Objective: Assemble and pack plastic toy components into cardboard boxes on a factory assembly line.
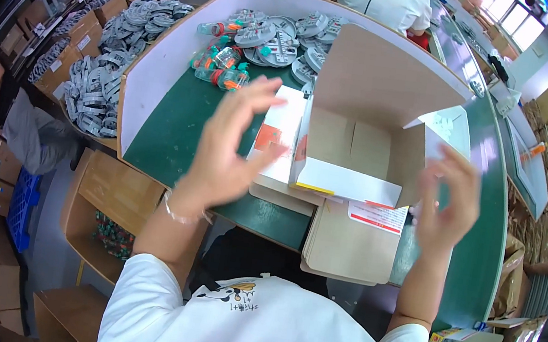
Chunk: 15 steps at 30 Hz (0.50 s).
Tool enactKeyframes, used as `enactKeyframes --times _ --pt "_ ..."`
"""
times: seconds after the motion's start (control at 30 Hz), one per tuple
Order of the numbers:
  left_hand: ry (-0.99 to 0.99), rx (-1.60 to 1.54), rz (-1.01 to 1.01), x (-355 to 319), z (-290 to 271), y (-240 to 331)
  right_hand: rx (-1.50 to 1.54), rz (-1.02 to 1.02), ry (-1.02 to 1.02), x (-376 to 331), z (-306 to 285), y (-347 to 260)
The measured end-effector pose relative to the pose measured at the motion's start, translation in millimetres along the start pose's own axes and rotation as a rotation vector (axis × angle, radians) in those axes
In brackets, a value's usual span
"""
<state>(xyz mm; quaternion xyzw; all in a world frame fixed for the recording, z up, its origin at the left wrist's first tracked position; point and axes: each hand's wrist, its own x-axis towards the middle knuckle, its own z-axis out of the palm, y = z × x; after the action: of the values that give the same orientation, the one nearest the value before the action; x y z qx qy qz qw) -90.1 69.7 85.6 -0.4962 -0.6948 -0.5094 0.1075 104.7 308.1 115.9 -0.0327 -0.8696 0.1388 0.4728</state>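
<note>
An open cardboard box [348,179], white outside and plain brown inside, stands before me with its lid raised at the back. Nothing lies inside its visible part. To its left my left hand [233,142] hovers with fingers spread, holding nothing. Off the box's right side is my right hand [452,193], slightly blurred, its fingers curved and apart with nothing between them. A white and orange carton panel [281,127] lies beside the box on the left. Flat brown cartons [350,245] are stacked under its front, partly overhanging the table edge.
Grey round plastic parts [279,45] and small clear bottles with green and orange pieces [222,62] lie at the back of the green table [163,130]. Heaps of grey parts [96,84] fill cartons at left. A person [377,2] sits opposite; another person [27,120] is at far left.
</note>
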Motion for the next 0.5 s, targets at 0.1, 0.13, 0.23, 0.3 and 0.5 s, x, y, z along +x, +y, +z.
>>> enactKeyframes --times 0.1,0.13,0.23,0.3,0.5 --pt "0.006 0.192 -0.1 46.0 -12.5 -56.1 -0.007 0.22 0.196 27.6 6.5 66.1" --pt "0.004 0.213 -0.191 56.9 -14.7 -80.1 -0.025 0.282 0.194 37.2 15.3 88.4" --pt "0.115 0.199 -0.42 86.9 -4.9 -177.9 -0.261 0.422 -0.123 49.2 39.6 169.2" --pt "0.145 0.235 -0.512 106.7 1.8 -218.1 -0.376 0.484 -0.259 48.3 54.6 220.9" --pt "0.155 0.513 -0.83 148.7 24.3 -271.7 -0.222 0.352 -0.606 2.2 102.6 354.2"
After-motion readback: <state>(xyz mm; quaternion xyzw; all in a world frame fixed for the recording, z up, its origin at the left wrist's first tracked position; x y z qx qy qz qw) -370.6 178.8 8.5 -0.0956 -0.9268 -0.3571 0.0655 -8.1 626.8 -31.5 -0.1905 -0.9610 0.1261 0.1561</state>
